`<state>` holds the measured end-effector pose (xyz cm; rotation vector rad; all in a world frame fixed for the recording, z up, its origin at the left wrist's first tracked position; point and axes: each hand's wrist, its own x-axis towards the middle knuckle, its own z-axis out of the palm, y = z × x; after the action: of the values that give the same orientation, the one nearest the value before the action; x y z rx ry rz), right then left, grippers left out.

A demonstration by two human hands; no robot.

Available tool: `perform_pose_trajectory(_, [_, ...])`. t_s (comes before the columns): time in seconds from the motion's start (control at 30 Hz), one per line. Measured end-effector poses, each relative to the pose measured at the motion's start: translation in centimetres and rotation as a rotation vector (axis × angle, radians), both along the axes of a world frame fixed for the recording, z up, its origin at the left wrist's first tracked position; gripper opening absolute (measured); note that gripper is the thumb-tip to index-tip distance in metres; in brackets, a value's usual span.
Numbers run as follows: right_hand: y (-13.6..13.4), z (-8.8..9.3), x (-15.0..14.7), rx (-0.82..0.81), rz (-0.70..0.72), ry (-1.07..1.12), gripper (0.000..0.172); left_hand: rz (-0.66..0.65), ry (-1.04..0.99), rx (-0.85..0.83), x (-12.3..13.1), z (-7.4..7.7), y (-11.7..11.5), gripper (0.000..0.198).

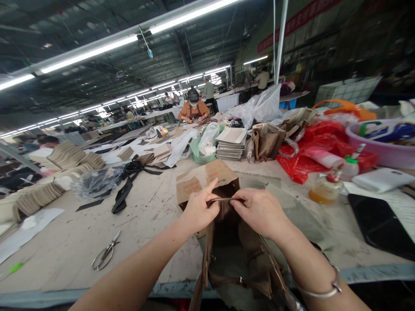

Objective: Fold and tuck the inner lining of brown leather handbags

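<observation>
A brown bag [223, 263] stands at the table's front edge with its mouth facing me, its dark inside showing. My left hand [201, 208] pinches the far rim of the bag between thumb and fingers, one finger raised. Close beside it, my right hand [261, 211] is closed on the same rim, thumb against fingertips. A short, thin stretch of edge runs taut between the two hands. Just behind them sits a cardboard box [205, 177] with a dark opening toward the right. The fingertips' undersides are hidden.
Scissors [106, 252] lie at left, near black straps [125, 194]. A stack of boards [231, 142] and another brown bag [267, 140] stand behind. At right are a glue bottle [326, 190], a black tablet-like slab [382, 224] and a red plastic bag [327, 142]. A co-worker [193, 108] sits opposite.
</observation>
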<state>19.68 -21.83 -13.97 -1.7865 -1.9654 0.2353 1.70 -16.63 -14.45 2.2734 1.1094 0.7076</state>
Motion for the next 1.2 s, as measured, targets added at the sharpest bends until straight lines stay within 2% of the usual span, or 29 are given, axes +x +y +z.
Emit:
perform_pose_trajectory(0.63, [-0.1,0.0,-0.5,0.031,-0.005,0.011,0.021,0.058,-0.023,0.085,0.3,-1.1,0.4,0.056])
perform_pose_trajectory(0.73, [0.0,0.1,-0.3,0.021,-0.013,0.012,0.021,0.004,-0.029,0.035,0.0,-0.9,0.4,0.056])
perform_pose_trajectory(0.9, [-0.1,-0.1,-0.1,0.029,-0.023,0.004,0.021,-0.163,-0.097,-0.099,-0.3,-0.2,0.0,0.066])
perform_pose_trajectory(1.1, [-0.1,-0.2,-0.1,0.02,-0.013,0.018,0.021,-0.076,-0.182,-0.231,0.6,-0.4,1.0,0.059])
perform_pose_trajectory(1.2, [-0.2,-0.2,-0.1,0.021,-0.009,0.014,0.021,-0.068,-0.147,-0.201,1.0,-0.3,1.4,0.05])
